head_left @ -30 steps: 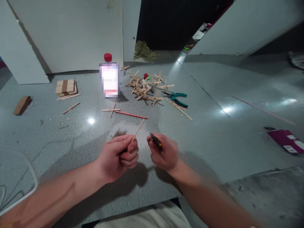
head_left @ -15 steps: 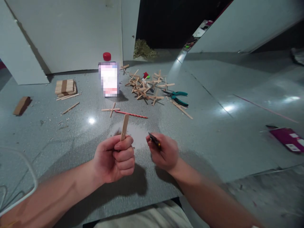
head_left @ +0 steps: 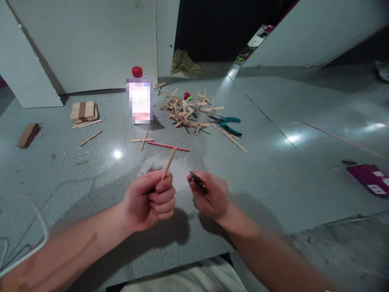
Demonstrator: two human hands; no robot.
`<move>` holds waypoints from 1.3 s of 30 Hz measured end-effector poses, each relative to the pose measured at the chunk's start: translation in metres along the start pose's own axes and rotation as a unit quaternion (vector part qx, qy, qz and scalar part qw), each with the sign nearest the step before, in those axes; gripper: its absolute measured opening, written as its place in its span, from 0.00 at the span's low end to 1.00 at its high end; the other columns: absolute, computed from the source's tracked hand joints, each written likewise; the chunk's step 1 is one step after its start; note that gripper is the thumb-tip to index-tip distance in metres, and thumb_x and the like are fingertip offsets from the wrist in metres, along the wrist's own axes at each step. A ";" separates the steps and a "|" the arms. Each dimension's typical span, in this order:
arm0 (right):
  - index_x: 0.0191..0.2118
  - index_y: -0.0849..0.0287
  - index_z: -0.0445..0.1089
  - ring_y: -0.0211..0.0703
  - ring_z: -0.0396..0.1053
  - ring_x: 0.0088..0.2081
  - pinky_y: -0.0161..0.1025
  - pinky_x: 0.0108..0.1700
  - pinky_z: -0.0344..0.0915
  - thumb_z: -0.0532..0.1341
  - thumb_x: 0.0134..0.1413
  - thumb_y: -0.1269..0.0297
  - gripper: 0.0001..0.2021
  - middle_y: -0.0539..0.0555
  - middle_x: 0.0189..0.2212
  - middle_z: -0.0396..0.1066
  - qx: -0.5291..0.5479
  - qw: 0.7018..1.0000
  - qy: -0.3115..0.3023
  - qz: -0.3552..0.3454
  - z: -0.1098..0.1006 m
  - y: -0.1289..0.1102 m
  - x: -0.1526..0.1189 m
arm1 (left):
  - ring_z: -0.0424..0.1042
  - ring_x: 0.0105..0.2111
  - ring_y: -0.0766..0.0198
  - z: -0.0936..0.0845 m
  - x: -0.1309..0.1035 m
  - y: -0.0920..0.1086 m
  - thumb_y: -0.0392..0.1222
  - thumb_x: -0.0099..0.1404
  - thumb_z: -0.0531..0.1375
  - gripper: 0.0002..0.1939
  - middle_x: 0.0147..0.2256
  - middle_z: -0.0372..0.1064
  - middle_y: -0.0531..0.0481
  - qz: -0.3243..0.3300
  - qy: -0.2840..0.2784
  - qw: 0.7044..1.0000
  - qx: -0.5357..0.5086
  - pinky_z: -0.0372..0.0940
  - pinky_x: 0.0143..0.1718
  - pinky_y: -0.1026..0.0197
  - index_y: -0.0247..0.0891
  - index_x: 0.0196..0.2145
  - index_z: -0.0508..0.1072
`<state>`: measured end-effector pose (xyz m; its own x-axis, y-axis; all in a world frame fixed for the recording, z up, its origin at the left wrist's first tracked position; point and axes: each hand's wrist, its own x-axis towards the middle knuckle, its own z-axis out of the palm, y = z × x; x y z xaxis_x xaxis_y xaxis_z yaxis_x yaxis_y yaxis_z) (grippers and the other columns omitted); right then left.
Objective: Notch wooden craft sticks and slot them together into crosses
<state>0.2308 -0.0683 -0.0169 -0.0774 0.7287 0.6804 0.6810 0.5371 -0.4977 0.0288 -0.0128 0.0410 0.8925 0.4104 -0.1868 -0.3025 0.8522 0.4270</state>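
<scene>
Stick (head_left: 169, 162) pinched by the left hand (head_left: 150, 198) now shows its narrow edge, no longer its broad face; right hand (head_left: 212, 194) clasps a cutter (head_left: 198, 181) (held clear), so no cutting is underway.

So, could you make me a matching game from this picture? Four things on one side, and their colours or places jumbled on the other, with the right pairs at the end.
Things:
1. Knife
2. Pliers
3. Bundle of sticks
4. Pencil

Colours and places:
A. Mostly red
B. Has a brown band across it
C. Held in the person's right hand
D. Teal and black handles, spread apart

Right pairs: 1-C, 2-D, 3-B, 4-A
</scene>
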 end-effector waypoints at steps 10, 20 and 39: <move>0.51 0.52 0.72 0.42 0.77 0.28 0.38 0.32 0.72 0.54 0.78 0.62 0.10 0.51 0.30 0.80 0.024 0.999 -0.021 -0.039 -0.005 0.005 -0.001 | 0.51 0.21 0.72 0.001 0.004 -0.016 0.56 0.72 0.62 0.21 0.20 0.55 0.60 0.130 0.174 0.905 0.366 0.46 0.21 0.68 0.37 0.29 0.69; 0.48 0.53 0.70 0.41 0.78 0.29 0.36 0.33 0.69 0.56 0.74 0.69 0.07 0.52 0.34 0.82 0.029 0.997 -0.067 -0.030 -0.002 0.004 -0.002 | 0.54 0.21 0.71 0.007 0.000 -0.012 0.50 0.74 0.55 0.17 0.20 0.56 0.60 0.193 0.178 0.814 0.519 0.50 0.22 0.67 0.36 0.35 0.75; 0.45 0.53 0.68 0.44 0.74 0.27 0.38 0.31 0.64 0.55 0.71 0.72 0.07 0.52 0.30 0.79 -0.033 0.994 -0.102 0.006 0.003 0.004 -0.006 | 0.59 0.18 0.72 0.001 0.000 -0.015 0.42 0.75 0.53 0.15 0.20 0.63 0.59 0.256 0.215 0.679 0.654 0.54 0.22 0.67 0.35 0.35 0.76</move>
<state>0.2315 -0.0691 -0.0242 -0.2113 0.8097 0.5475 0.7285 0.5040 -0.4641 0.0339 -0.0255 0.0355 0.5168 0.8408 0.1610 0.2705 -0.3388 0.9012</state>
